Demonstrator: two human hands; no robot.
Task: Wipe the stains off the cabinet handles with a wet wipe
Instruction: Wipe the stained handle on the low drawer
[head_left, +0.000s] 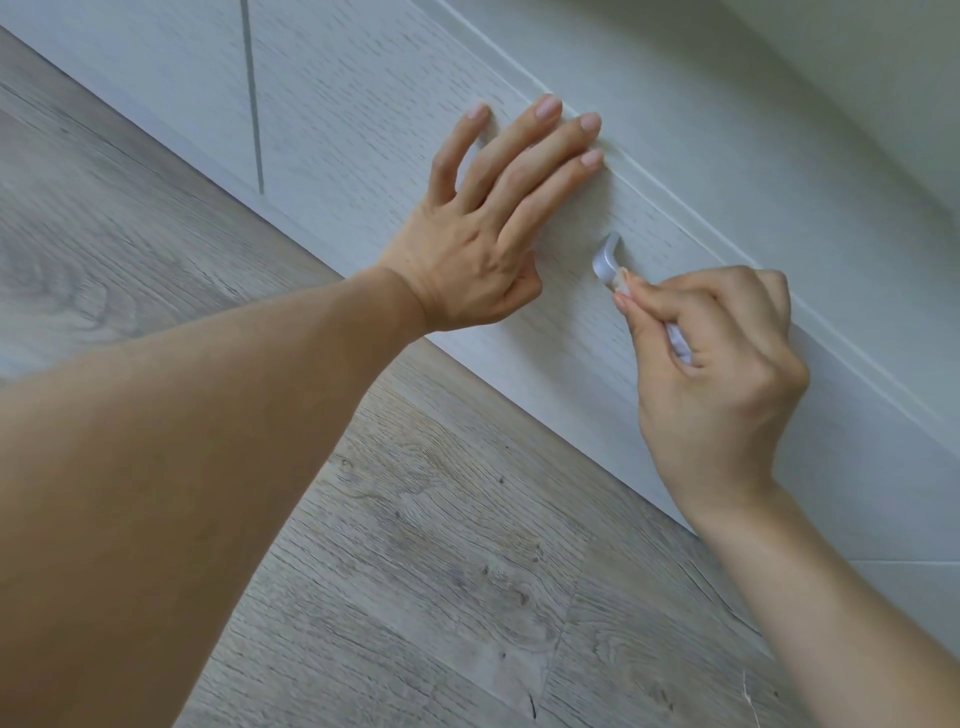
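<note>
- Two bare hands in frame, both at a pale wood-grain cabinet front (363, 119) running diagonally from upper left to lower right.
- Left hand (483, 228), centre of frame: fingers straight and slightly spread, laid flat on the cabinet front, fingertips near a raised trim edge (675, 208).
- Right hand (722, 364), right of centre: fingers curled, thumb and forefinger pinching a small wad of wet wipe (623, 283) against the lower end of the handle.
- Cabinet handle (607, 257): small silver metal pull, just right of the left hand; only its upper end shows, the rest is covered by wipe and fingers.
- More white wipe peeks out between the right fingers; most of it is hidden in the fist.
- Stains on handle: can't make out.
- No readable text, brand or label anywhere.
- Grey wood-plank floor (441, 545) fills lower left; forearms cut off at frame edges.
- Dark vertical gap (254, 104) between cabinet panels, upper left.
</note>
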